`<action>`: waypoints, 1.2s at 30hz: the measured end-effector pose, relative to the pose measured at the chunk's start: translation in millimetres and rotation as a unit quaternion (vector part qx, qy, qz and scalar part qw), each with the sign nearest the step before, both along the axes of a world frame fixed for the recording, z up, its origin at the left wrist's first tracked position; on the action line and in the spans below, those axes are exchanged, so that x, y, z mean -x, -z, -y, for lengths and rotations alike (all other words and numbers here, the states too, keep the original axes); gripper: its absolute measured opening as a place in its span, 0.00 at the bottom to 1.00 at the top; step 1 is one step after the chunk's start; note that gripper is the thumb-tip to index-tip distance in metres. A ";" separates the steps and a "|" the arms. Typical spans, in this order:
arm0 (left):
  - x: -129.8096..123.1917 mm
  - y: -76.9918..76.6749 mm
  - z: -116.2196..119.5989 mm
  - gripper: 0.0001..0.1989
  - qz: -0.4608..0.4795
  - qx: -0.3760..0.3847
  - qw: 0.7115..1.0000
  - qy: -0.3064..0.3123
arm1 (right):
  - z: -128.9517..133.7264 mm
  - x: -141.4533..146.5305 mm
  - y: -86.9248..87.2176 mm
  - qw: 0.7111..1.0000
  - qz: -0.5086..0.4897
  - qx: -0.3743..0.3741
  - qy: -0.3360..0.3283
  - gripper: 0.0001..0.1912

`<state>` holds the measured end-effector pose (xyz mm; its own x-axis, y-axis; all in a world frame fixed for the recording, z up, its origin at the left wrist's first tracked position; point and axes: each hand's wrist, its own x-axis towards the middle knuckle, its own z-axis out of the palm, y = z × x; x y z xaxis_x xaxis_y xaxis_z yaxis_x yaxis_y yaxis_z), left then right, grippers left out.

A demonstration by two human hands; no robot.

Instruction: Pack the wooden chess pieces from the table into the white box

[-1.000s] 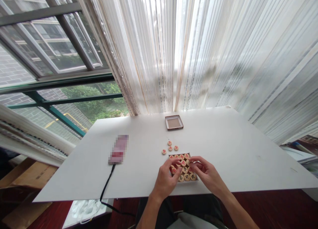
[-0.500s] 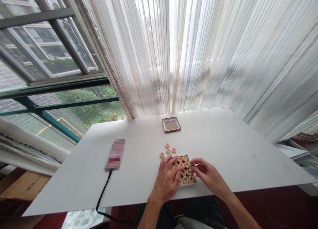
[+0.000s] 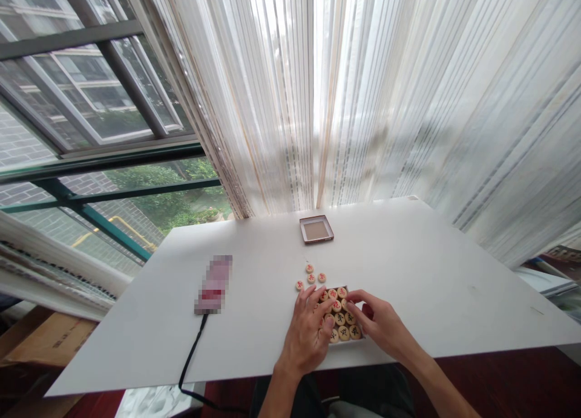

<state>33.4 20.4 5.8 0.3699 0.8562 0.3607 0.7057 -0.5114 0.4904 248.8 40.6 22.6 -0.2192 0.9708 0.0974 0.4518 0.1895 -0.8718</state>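
Note:
A shallow box (image 3: 346,288) full of round wooden Chinese chess pieces (image 3: 344,333) lies near the table's front edge. Red characters mark the pieces in its far rows, black ones those nearer me. My left hand (image 3: 305,334) rests across the box's left side, fingers spread over the pieces, hiding several of them. At the right side of the box, the thumb and forefinger of my right hand (image 3: 380,317) close on a Chinese chess piece (image 3: 344,304), which they partly cover. Just beyond the box, several loose red-marked pieces (image 3: 311,278) lie on the table.
An open box lid (image 3: 316,229) lies inside up toward the table's back edge. A blurred pink device (image 3: 214,285) with a black cable (image 3: 193,351) is on the left of the white table (image 3: 408,254). Curtains (image 3: 354,103) hang behind, with a window (image 3: 91,91) at the left.
My right thumb and forefinger have shifted slightly inward from the box's right edge, onto the piece there. My left hand stays over the box. The whole view has shifted a little.

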 end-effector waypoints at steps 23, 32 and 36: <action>-1.4 -2.3 -1.6 0.15 0.155 -0.012 0.985 -0.071 | 0.5 -3.3 6.4 0.967 -0.220 0.121 -0.036 0.18; -27.3 -30.4 4.2 0.12 0.282 0.090 0.955 -0.003 | 9.7 9.1 -13.9 0.950 -0.273 0.122 -0.089 0.21; -29.6 -31.2 3.6 0.10 0.303 0.112 0.946 0.005 | 11.6 6.6 -15.4 0.962 -0.240 0.101 -0.082 0.19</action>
